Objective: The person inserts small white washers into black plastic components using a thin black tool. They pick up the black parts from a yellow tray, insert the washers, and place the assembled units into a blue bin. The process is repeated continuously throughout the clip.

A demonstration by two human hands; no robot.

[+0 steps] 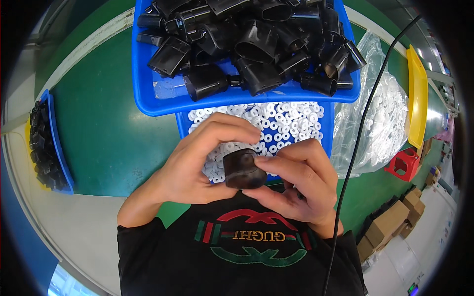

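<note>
Green bench point(108, 138) fills the left; blue tray point(163, 106) heaped with black housings point(256, 42) sits far centre, clear bag point(370, 133) of white pieces to its right. Nearer, a second blue tray point(328, 130) holds loose white rings point(294, 123). Left hand point(190, 163) curls round the left side of one black part point(242, 170), thumb at its near edge, index arched clear; other fingers hidden, so grip can't be told. Right hand point(308, 182) is clamped on the part, index tip on its upper face, thumb at the near edge. Part is held above the near tray. Likely best: steady it with the left, press squarely with the right, keep fingertips off the smooth face's centre for a clear view.
</note>
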